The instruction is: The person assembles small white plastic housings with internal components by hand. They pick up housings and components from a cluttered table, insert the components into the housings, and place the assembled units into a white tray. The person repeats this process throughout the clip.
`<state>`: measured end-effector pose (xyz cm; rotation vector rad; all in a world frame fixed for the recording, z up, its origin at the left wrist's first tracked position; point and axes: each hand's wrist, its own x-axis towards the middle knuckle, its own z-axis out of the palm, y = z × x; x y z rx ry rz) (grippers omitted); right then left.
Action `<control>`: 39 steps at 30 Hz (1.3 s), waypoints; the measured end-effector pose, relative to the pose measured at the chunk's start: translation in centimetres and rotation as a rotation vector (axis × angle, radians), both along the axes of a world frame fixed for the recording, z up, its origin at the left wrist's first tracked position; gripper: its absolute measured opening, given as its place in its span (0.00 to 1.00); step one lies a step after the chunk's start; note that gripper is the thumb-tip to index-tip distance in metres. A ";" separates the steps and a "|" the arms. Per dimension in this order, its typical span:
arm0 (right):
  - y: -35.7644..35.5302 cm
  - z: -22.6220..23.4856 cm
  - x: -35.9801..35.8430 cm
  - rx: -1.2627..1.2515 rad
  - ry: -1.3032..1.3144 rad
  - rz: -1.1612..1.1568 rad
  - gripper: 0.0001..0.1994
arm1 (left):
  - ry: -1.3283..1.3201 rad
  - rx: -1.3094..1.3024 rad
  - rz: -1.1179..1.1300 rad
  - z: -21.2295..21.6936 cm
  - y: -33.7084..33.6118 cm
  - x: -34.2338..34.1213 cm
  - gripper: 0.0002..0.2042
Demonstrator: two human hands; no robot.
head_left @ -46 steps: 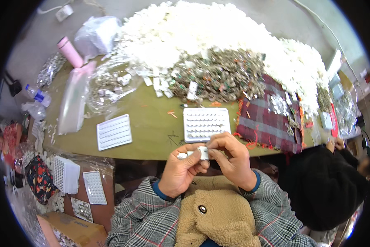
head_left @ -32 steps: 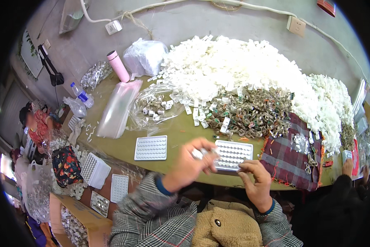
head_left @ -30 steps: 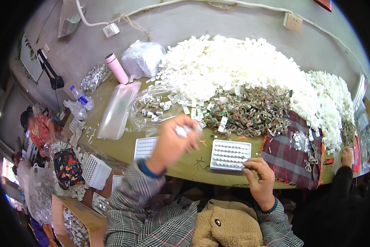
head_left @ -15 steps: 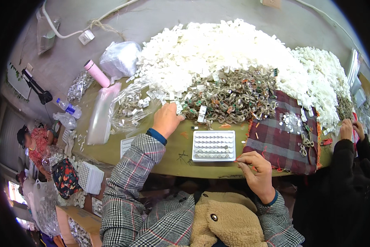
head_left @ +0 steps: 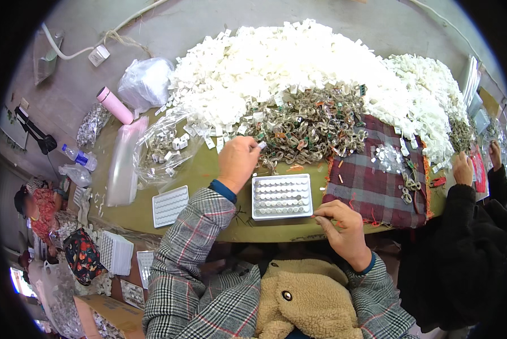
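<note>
My left hand (head_left: 237,163) reaches to the near edge of a heap of grey-brown looped cord pieces (head_left: 315,121). Its thumb and fingers are closed on a small white rectangular piece (head_left: 261,145). Nearer me lies a white tray (head_left: 282,216) holding rows of small round whitish pieces. My right hand (head_left: 345,229) is by the tray's lower right corner, thumb and forefinger pinched together. Whatever is between those fingertips is too small to make out.
A large mound of white tags (head_left: 276,62) rises behind the cord heap. A plaid cloth (head_left: 372,178) lies at right, near another person's hands (head_left: 463,168). At left are a second tray (head_left: 170,206), plastic bags (head_left: 123,169) and a pink bottle (head_left: 115,105).
My left hand has moved right to the white piece, which is now tilted between its fingertips. My right hand stays by the tray corner. The whole view has shifted slightly.
</note>
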<state>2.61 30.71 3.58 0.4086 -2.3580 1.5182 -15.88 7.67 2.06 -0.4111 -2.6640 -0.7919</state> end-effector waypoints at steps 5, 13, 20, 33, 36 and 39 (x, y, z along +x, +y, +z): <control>0.6 2.0 -2.2 0.076 -0.071 0.071 0.05 | -0.428 0.601 0.011 1.3 -4.1 0.4 0.08; -5.3 2.0 -13.2 0.505 -0.118 0.172 0.08 | -0.854 1.703 0.046 -0.3 -7.0 3.9 0.07; -8.5 0.8 -17.0 0.836 -0.101 0.061 0.09 | -0.850 1.876 -0.184 -1.4 -7.2 6.2 0.07; -8.3 6.6 -15.3 0.199 -0.118 0.238 0.06 | -0.516 1.532 -0.336 2.9 -3.7 7.8 0.11; -9.3 6.8 -14.4 0.045 -0.219 0.328 0.04 | -0.475 1.398 -0.306 3.4 -3.4 8.5 0.12; -9.7 6.5 -12.7 0.031 -0.190 0.359 0.04 | -0.437 1.294 -0.271 3.8 -3.4 9.8 0.14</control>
